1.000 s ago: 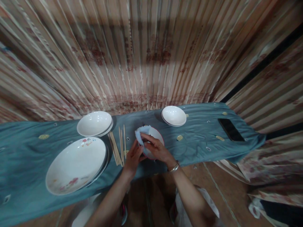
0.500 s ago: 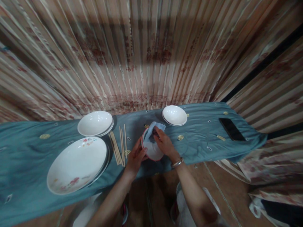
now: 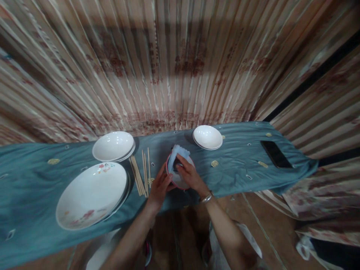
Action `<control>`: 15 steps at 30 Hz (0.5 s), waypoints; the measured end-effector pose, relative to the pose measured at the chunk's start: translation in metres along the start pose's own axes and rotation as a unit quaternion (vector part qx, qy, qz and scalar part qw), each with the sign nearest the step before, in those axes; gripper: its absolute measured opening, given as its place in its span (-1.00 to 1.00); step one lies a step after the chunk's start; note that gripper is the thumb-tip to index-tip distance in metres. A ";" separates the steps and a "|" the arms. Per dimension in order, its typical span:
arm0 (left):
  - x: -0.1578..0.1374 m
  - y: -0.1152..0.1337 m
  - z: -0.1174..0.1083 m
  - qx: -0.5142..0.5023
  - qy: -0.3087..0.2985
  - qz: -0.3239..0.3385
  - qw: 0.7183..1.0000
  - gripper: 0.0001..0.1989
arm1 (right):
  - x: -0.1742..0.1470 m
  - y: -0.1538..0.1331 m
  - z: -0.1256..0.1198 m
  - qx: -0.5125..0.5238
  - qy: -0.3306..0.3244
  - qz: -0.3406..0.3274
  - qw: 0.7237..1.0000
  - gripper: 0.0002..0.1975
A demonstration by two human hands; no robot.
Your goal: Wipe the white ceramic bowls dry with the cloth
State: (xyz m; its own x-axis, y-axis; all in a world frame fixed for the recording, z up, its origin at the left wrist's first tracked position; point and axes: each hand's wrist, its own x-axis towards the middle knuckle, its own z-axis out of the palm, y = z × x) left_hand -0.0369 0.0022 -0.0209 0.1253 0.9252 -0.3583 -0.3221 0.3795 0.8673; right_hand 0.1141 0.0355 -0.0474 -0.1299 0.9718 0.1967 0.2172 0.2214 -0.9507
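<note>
My left hand (image 3: 160, 184) grips the left side of a white bowl (image 3: 180, 181) with a red rim, its thumb over the edge. The bowl is tilted, its inside facing up toward me. My right hand (image 3: 189, 173) is closed on a light blue cloth (image 3: 177, 154), which lies over the bowl's far left rim and inside. Part of the bowl is hidden behind the right hand. Just left of the left hand lie several wooden chopsticks (image 3: 138, 176). Beyond the right hand stands a small stack of white bowls (image 3: 208, 137).
Large floral plates (image 3: 91, 197) are stacked at the left, with a stack of white bowls (image 3: 113, 146) behind them. A black phone (image 3: 275, 154) lies at the right on the teal tablecloth (image 3: 236, 172). Pleated curtains (image 3: 168, 75) hang behind the table.
My right hand has moved slightly left with the cloth, along the bowl's far left edge. The bowl has shifted a little to the left in my left hand.
</note>
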 end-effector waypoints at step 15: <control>0.000 0.007 -0.004 -0.041 -0.036 -0.023 0.998 -0.28 | -0.009 -0.029 -0.008 0.207 -0.126 0.066 0.968 -0.66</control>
State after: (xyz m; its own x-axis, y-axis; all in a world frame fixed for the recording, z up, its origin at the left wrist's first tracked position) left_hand -0.0431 0.0045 -0.0165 0.2073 0.9064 -0.3682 -0.3893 0.4217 0.8189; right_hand 0.1172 0.0209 -0.0200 -0.3702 0.9275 0.0512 -0.1510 -0.0057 -0.9885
